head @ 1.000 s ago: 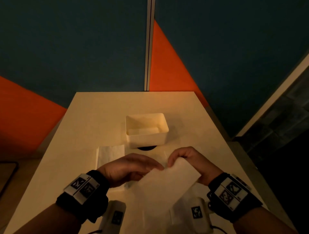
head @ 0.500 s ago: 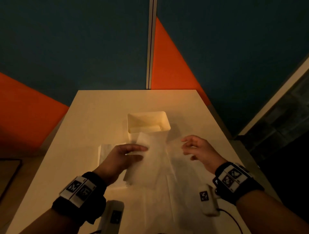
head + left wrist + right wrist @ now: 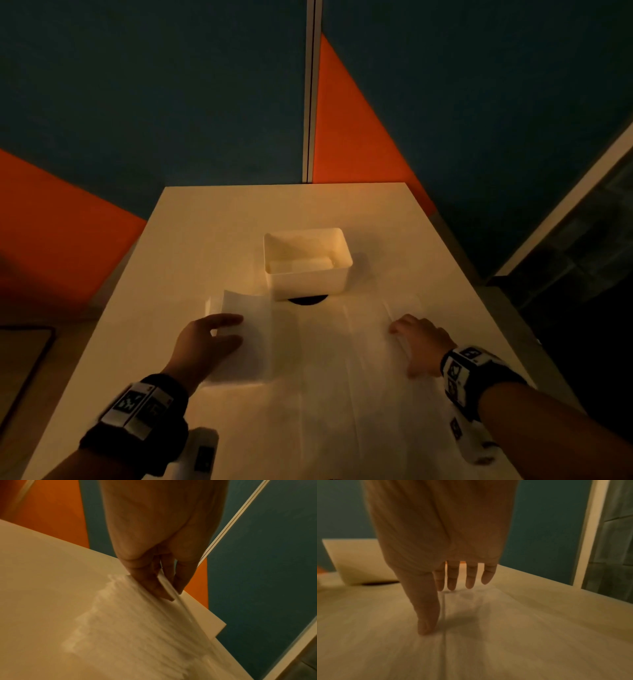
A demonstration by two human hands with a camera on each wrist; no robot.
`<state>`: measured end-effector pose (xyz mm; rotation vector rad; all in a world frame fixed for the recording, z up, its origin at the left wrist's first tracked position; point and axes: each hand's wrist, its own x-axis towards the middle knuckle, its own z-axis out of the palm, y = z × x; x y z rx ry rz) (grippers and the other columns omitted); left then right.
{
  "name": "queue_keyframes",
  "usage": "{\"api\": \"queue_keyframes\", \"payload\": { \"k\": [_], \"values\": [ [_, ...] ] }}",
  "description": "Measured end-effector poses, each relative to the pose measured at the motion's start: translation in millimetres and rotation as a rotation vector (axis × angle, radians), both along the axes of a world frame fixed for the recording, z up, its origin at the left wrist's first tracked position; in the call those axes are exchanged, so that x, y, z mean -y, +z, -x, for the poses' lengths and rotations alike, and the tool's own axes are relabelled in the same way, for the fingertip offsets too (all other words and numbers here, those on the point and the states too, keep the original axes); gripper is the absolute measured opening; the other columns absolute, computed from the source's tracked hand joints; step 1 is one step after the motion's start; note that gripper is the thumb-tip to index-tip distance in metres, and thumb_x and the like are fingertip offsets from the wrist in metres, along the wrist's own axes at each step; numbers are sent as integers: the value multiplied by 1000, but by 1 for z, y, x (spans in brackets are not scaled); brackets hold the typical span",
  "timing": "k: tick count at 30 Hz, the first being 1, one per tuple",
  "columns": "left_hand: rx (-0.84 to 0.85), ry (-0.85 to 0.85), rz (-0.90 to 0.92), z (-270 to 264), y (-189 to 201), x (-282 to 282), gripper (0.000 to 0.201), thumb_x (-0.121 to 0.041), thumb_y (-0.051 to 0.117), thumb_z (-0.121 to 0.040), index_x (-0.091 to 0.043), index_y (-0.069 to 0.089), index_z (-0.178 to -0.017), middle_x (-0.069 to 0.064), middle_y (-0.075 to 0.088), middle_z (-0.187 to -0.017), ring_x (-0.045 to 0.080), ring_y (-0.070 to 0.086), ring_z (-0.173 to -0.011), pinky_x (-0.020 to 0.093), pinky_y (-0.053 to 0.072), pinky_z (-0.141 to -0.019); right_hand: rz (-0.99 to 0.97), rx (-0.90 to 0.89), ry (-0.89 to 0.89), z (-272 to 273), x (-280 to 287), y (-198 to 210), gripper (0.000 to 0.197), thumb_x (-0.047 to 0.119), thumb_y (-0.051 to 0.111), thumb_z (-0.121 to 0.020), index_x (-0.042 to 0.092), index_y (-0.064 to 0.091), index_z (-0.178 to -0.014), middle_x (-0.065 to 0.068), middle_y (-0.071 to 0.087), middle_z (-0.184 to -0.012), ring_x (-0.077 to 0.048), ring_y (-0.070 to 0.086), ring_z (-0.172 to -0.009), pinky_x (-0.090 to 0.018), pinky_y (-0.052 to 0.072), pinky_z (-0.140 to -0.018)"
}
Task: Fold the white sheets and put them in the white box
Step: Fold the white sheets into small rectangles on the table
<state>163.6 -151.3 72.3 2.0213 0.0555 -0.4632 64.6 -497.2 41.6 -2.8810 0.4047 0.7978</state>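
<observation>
The left hand (image 3: pixel 205 342) reaches forward palm down, its grip pinching the near corner of a thin white folded paper sheet (image 3: pixel 253 329) between thumb and fingers; the left wrist view shows the edge caught between the fingertips (image 3: pixel 164 591). The right hand (image 3: pixel 416 342) lies flat with straight, spread fingers (image 3: pixel 453 580) holding nothing, pressing a large white unfolded sheet (image 3: pixel 342 394) on the cream table (image 3: pixel 212 233). Half a second ago the right hand hovered loosely curled above it, and the folded sheet stood raised nearer the box. Now the folded sheet lies left of the right hand, long axis running away from the person. The white rectangular plastic box (image 3: pixel 308 281) stands beyond both grips.
</observation>
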Motion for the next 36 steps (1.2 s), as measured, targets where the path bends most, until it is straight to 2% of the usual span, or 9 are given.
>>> {"api": "queue_keyframes", "payload": {
  "k": [5, 13, 16, 19, 22, 25, 27, 31, 36],
  "values": [
    [85, -52, -167, -2, -3, -2, 32, -9, 67, -81, -22, 67, -110, 4, 56, -108, 24, 57, -91, 29, 44, -82, 77, -53, 88, -10, -8, 2, 79, 22, 81, -67, 29, 36, -132, 4, 33, -137, -26, 37, -125, -43, 34, -104],
    [177, -72, -296, -6, -7, -7, 37, -13, 69, -80, -21, 66, -115, 4, 60, -110, 18, 52, -92, 29, 42, -86, 127, -71, 134, -13, -11, 3, 54, 23, 79, -67, 32, 37, -99, 3, 41, -125, -24, 41, -115, -39, 35, -96],
    [188, -63, -301, -7, -8, -8, 39, -12, 72, -77, -20, 66, -115, 9, 63, -113, 18, 52, -89, 28, 42, -83, 137, -60, 127, -13, -10, 3, 57, 25, 80, -67, 30, 41, -109, 3, 38, -127, -24, 39, -119, -40, 35, -100],
    [189, -82, -337, -7, -9, -9, 40, -12, 71, -78, -21, 66, -116, 9, 61, -120, 24, 55, -100, 31, 42, -90, 139, -59, 130, -14, -10, 4, 59, 27, 80, -66, 28, 44, -114, 4, 38, -127, -24, 39, -119, -40, 34, -101],
    [209, -141, -398, -5, -9, -8, 42, -12, 70, -78, -19, 63, -119, 8, 55, -126, 27, 52, -112, 31, 38, -95, 166, -69, 183, -15, -10, 5, 45, 30, 80, -65, 30, 43, -91, 5, 38, -111, -23, 41, -110, -39, 35, -95],
    [243, -181, -416, -5, -9, -8, 42, -11, 70, -77, -17, 64, -118, 9, 52, -125, 27, 52, -110, 30, 38, -93, 163, -105, 198, -16, -10, 7, 47, 30, 79, -65, 31, 32, -71, 6, 36, -100, -23, 43, -105, -40, 32, -93],
    [260, -185, -424, -4, -10, -8, 42, -12, 71, -76, -18, 64, -117, 9, 52, -123, 27, 52, -108, 29, 38, -92, 157, -101, 186, -15, -11, 9, 45, 29, 79, -67, 30, 35, -76, 3, 45, -101, -21, 43, -98, -39, 31, -94],
    [281, -172, -450, -5, -11, -9, 44, -15, 74, -74, -20, 64, -117, 10, 48, -126, 28, 51, -111, 29, 38, -94, 118, -97, 129, -11, -11, 16, 50, 29, 77, -68, 28, 44, -106, 2, 54, -116, -23, 47, -112, -42, 30, -99],
    [329, -150, -577, -3, -9, -9, 58, -28, 77, -72, -28, 56, -126, 12, 27, -144, 38, 35, -124, 45, 35, -104, 83, -66, 72, -8, -5, 29, 32, 31, 69, -75, 29, 63, -106, 5, 61, -113, -19, 54, -112, -40, 25, -99]
  ]
}}
